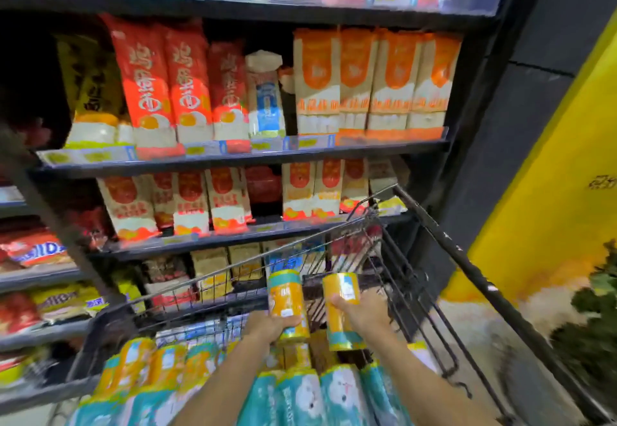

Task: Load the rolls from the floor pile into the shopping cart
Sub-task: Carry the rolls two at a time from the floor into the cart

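As rolls (340, 392) fill the cart (410, 295), hands (270, 323) (364, 312) hold two above.

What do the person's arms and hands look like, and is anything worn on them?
Both arms are bare: no sleeve shows on the left forearm or the right forearm up to the bottom edge of the picture. The left hand and the right hand wear no gloves. I see no watch, bracelet or ring, though the picture is somewhat blurred.
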Demonstrator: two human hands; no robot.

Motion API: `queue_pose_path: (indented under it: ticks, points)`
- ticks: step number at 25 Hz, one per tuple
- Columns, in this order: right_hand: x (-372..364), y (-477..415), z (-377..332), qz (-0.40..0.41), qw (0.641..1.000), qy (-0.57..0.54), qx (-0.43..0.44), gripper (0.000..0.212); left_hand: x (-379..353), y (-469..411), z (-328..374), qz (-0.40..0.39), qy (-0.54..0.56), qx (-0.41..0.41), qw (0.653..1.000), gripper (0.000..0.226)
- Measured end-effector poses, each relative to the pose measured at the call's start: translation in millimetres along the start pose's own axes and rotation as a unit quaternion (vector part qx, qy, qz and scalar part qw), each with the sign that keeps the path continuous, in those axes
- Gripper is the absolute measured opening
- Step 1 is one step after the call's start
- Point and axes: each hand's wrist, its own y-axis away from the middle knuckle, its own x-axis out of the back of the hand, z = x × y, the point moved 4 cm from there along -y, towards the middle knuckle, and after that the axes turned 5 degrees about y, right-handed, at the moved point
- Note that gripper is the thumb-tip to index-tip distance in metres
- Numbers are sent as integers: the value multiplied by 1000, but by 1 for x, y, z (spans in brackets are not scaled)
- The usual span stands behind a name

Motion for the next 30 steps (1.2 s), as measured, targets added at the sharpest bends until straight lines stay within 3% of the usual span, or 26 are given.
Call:
queue_pose_path:
  ticks: [4, 7, 12, 15, 17, 30]
  points:
    - [-31, -31, 19, -53, 996, 28, -62, 70, -9, -23, -16, 19, -56, 68, 996, 94]
    - [-50, -52, 32, -70, 990, 66, -102, 66, -21, -28, -17, 5, -85, 104, 991, 60]
    - [-84, -74, 52, -122, 972, 148, -137, 62, -53, -56, -41, -15, -213, 110, 971, 70]
    - [-96, -69, 61, -124, 967, 152, -165, 57, -59, -48, -41, -21, -315, 109, 943, 44]
    - [-101, -70, 65, -111, 967, 151, -173, 60, -64, -55, -47, -24, -351, 96, 931, 42]
    - [-104, -69, 73, -101, 960, 189, -178, 54, -75, -67, -58, -50, -428, 76, 899, 40]
